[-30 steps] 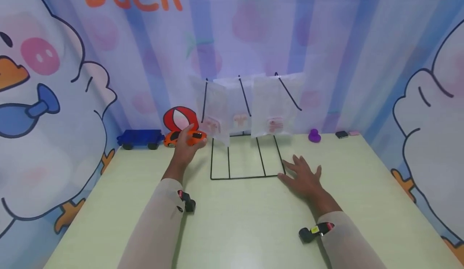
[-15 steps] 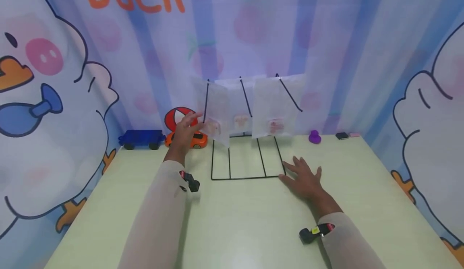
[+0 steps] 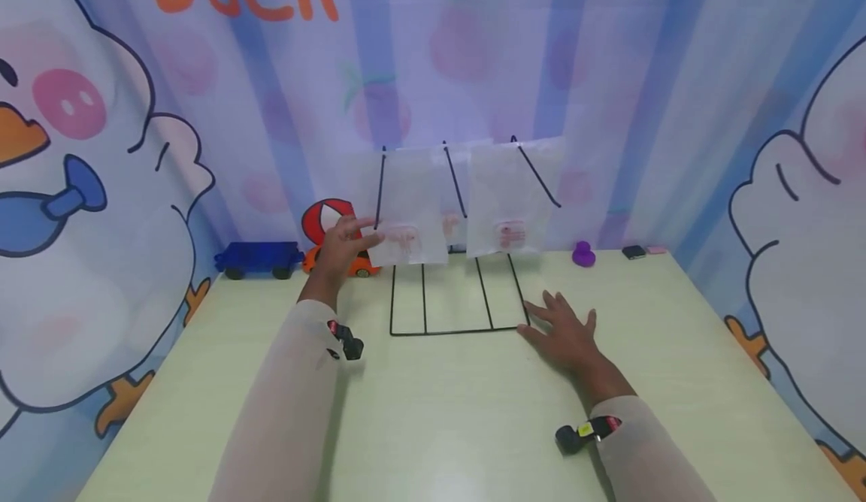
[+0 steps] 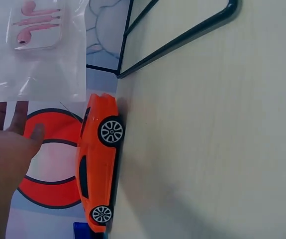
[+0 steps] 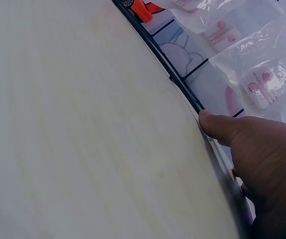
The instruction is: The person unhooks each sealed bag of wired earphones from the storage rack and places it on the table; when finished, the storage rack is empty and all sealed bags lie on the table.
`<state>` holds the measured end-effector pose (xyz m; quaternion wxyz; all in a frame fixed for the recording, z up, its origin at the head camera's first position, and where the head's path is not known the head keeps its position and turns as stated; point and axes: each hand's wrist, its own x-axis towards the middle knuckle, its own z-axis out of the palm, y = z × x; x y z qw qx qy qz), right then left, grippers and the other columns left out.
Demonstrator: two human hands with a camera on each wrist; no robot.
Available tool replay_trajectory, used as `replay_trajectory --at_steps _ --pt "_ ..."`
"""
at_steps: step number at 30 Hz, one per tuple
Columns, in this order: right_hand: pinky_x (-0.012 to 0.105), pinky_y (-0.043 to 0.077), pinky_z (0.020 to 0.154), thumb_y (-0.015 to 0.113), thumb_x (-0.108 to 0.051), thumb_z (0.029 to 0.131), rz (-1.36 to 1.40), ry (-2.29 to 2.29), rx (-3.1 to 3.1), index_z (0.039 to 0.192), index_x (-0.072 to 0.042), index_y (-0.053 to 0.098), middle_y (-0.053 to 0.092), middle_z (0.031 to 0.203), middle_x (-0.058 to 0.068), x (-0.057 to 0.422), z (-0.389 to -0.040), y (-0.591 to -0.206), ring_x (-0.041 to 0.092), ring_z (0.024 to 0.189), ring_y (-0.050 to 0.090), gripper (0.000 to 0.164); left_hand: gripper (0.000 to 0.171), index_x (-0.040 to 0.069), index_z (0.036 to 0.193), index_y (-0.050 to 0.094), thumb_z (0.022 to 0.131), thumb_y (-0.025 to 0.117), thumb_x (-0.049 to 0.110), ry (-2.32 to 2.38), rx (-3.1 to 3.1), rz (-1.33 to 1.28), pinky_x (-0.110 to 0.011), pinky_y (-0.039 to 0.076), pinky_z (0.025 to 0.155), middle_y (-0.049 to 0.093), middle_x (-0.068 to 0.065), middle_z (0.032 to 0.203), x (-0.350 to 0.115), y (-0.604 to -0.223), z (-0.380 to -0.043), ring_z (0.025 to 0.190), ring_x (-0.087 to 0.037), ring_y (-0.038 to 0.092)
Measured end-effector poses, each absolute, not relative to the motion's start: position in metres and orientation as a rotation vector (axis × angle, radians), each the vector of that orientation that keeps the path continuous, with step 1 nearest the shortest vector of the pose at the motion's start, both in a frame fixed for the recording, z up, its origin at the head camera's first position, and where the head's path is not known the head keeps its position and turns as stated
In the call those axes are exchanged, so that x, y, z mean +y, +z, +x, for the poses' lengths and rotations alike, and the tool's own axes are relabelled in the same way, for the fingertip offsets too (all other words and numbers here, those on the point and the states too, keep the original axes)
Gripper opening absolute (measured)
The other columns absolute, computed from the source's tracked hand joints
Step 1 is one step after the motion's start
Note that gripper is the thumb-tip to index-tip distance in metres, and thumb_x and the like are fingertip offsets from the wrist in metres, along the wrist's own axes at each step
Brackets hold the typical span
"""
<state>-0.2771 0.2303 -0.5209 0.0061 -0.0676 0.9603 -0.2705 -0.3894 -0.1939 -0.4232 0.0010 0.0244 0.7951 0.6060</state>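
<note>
A black wire rack (image 3: 443, 332) stands on the table, with translucent bags hanging from its hooks. The left bag (image 3: 409, 186) holds pink earphones (image 4: 38, 20) in a small clear case. My left hand (image 3: 336, 255) is at that bag's left edge, fingers extended; in the left wrist view the bag covers some fingertips. Whether they press it I cannot tell. My right hand (image 3: 564, 333) lies with spread fingers at the rack's front right corner, the thumb (image 5: 217, 124) touching its bar. The right bag (image 3: 510, 194) also contains pink earphones (image 5: 262, 88). Another bag hangs between, partly covered.
An orange toy car (image 4: 98, 159) sits behind and below my left hand, beside a blue toy trailer (image 3: 258, 258). A purple duck (image 3: 583, 254), a small black item (image 3: 633, 252) and a pink one (image 3: 655, 249) lie at the back right. A printed curtain (image 3: 467, 51) closes the back.
My left hand has let go of the orange car and moved up to the left bag. That bag has turned to face forward. My right hand has stayed at the rack corner.
</note>
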Motion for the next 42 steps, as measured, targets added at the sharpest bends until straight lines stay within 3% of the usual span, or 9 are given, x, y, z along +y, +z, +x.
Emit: replay_trajectory --at_steps 6,10,17,24,31,38,42 --pt "0.085 -0.015 0.124 0.056 -0.057 0.109 -0.218 -0.846 3.01 0.164 -0.02 0.051 0.024 0.181 0.019 0.232 -0.277 -0.521 0.046 0.171 0.011 0.066 0.05 0.028 0.144 0.074 0.096 0.086 0.037 1.928 2.487 0.158 -0.066 0.028 0.134 0.044 -0.003 0.174 -0.195 -0.434 -0.383 0.163 -0.033 0.031" --pt "0.086 -0.014 0.124 0.056 -0.056 0.109 -0.22 -0.852 3.016 0.163 -0.02 0.052 0.025 0.181 0.02 0.232 -0.277 -0.522 0.046 0.17 0.011 0.066 0.048 0.028 0.142 0.075 0.096 0.086 0.037 1.895 2.513 0.226 -0.065 0.034 0.13 0.054 -0.006 0.167 -0.195 -0.444 -0.38 0.157 -0.032 0.04" --pt "0.086 -0.014 0.123 0.057 -0.057 0.109 -0.226 -0.859 3.014 0.163 -0.021 0.053 0.026 0.18 0.02 0.231 -0.278 -0.524 0.047 0.17 0.013 0.065 0.045 0.024 0.141 0.076 0.097 0.084 0.026 1.883 2.532 0.259 -0.066 0.039 0.128 0.062 -0.011 0.159 -0.189 -0.453 -0.373 0.154 -0.036 0.05" --pt "0.086 -0.014 0.124 0.057 -0.056 0.109 -0.228 -0.862 3.014 0.163 -0.021 0.052 0.025 0.181 0.019 0.234 -0.277 -0.524 0.046 0.17 0.012 0.064 0.047 0.029 0.143 0.074 0.097 0.084 0.03 1.806 2.568 0.263 -0.07 0.031 0.131 0.059 -0.006 0.163 -0.185 -0.461 -0.373 0.158 -0.035 0.046" --pt "0.086 -0.013 0.124 0.057 -0.057 0.109 -0.238 -0.866 3.019 0.162 -0.021 0.053 0.027 0.18 0.02 0.233 -0.276 -0.523 0.046 0.17 0.014 0.065 0.042 0.03 0.141 0.076 0.099 0.082 0.027 1.856 2.583 0.249 -0.065 0.038 0.129 0.061 -0.007 0.16 -0.186 -0.469 -0.363 0.154 -0.035 0.049" --pt "0.085 -0.015 0.124 0.057 -0.054 0.11 -0.237 -0.874 3.016 0.163 -0.02 0.053 0.026 0.18 0.019 0.233 -0.276 -0.521 0.046 0.17 0.012 0.063 0.041 0.02 0.137 0.078 0.097 0.083 0.022 1.892 2.644 0.308 -0.063 0.043 0.127 0.066 -0.009 0.155 -0.187 -0.468 -0.35 0.152 -0.035 0.054" --pt "0.085 -0.013 0.124 0.057 -0.055 0.109 -0.229 -0.86 3.019 0.163 -0.02 0.053 0.026 0.18 0.019 0.233 -0.276 -0.521 0.046 0.17 0.013 0.064 0.04 0.021 0.136 0.079 0.097 0.084 0.026 1.849 2.665 0.312 -0.065 0.045 0.124 0.067 -0.008 0.154 -0.188 -0.464 -0.34 0.15 -0.035 0.054"
